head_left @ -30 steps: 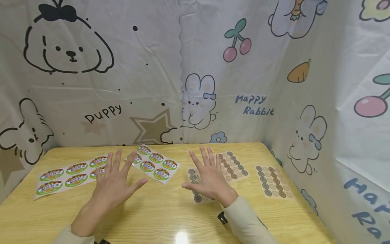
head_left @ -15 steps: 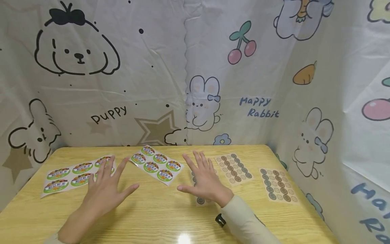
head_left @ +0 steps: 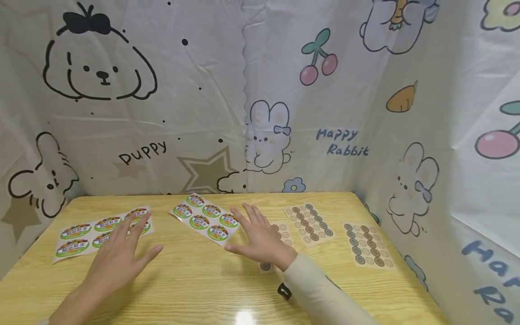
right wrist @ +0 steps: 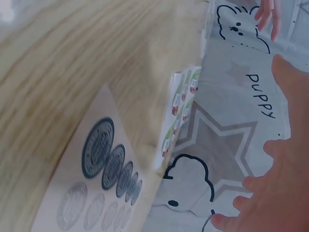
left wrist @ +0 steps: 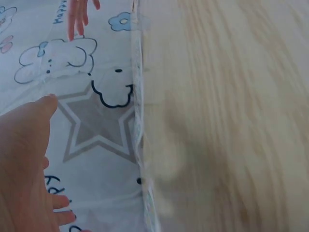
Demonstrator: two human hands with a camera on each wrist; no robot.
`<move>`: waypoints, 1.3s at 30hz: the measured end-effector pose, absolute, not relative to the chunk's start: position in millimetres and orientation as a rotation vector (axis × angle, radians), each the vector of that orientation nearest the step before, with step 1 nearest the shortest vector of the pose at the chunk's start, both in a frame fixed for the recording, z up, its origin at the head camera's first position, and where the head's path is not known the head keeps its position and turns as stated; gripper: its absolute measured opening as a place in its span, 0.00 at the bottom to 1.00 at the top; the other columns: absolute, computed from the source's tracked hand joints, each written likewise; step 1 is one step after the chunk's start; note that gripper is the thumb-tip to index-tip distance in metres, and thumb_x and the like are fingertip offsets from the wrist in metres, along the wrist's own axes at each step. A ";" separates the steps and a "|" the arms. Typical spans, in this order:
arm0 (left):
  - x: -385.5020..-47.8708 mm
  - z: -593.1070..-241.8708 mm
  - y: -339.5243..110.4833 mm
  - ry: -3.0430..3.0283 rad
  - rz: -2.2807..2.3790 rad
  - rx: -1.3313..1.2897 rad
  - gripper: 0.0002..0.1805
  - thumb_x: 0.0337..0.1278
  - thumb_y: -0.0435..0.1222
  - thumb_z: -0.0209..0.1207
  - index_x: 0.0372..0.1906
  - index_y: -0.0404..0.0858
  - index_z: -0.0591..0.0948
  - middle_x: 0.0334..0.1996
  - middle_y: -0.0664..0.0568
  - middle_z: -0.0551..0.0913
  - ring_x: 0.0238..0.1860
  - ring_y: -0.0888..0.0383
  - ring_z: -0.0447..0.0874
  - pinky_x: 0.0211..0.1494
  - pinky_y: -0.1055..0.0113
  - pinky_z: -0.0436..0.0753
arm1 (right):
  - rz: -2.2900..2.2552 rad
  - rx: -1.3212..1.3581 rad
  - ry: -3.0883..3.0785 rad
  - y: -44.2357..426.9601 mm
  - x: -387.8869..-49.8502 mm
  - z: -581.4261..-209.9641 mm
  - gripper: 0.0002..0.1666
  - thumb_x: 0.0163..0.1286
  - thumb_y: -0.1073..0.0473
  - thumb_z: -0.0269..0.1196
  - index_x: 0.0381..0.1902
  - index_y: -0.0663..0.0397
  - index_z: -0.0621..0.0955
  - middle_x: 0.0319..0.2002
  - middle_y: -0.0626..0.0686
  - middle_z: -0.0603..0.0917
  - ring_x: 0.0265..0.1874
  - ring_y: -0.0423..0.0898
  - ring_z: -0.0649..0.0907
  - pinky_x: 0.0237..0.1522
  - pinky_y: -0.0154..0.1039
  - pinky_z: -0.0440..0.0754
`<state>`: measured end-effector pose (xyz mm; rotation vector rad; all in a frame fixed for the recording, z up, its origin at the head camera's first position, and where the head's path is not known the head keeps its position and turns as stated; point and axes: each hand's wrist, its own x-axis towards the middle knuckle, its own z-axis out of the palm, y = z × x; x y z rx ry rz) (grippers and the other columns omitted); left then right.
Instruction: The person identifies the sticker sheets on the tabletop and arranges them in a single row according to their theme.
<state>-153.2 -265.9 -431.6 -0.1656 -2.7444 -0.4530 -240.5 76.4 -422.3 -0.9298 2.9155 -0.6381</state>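
Observation:
In the head view my left hand (head_left: 118,257) hovers with spread fingers over the near right part of a white sheet of oval fruit stickers (head_left: 73,239). My right hand (head_left: 262,237) is held above the table, fingers spread, its fingertips beside a second white sticker sheet (head_left: 211,222) and its palm over a beige sheet of round coin-like stickers (head_left: 280,230), partly hidden. Neither hand holds anything. The right wrist view shows the coin-like sheet (right wrist: 72,169) below my right hand (right wrist: 275,174). In the left wrist view my left hand (left wrist: 24,164) is above the wooden table.
Two more beige sheets of round stickers lie on the right of the table, one further back (head_left: 310,223) and one near the right edge (head_left: 367,244). A printed cloth (head_left: 203,113) hangs behind and at the sides of the wooden table (head_left: 195,289).
Both hands have moved left, my left hand also a little lower and nearer. More of the coin-like sheets shows on the right. The view has shifted slightly.

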 end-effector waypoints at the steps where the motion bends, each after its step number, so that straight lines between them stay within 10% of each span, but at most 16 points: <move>1: -152.4 -432.8 -268.5 -2.739 -0.459 -0.160 0.50 0.63 0.61 0.60 0.82 0.56 0.48 0.76 0.30 0.56 0.68 0.23 0.61 0.57 0.21 0.64 | -0.642 -0.933 2.909 74.2 -240.7 -422.8 0.57 0.64 0.27 0.63 0.82 0.28 0.47 0.83 0.54 0.45 0.82 0.58 0.45 0.78 0.63 0.49; 21: -148.0 -445.7 -311.9 -2.703 -0.447 -0.145 0.42 0.63 0.55 0.64 0.74 0.39 0.66 0.66 0.30 0.70 0.62 0.27 0.69 0.52 0.27 0.70 | -0.667 -1.028 2.829 35.6 -255.5 -431.7 0.49 0.68 0.34 0.63 0.81 0.38 0.57 0.77 0.58 0.62 0.77 0.53 0.62 0.73 0.57 0.67; 39: -137.4 -451.7 -362.1 -2.697 -0.409 -0.082 0.39 0.65 0.47 0.65 0.73 0.34 0.65 0.60 0.28 0.71 0.54 0.24 0.70 0.42 0.28 0.72 | -0.697 -1.112 2.739 5.1 -257.0 -430.2 0.41 0.73 0.40 0.61 0.77 0.47 0.64 0.77 0.57 0.64 0.78 0.55 0.63 0.76 0.55 0.63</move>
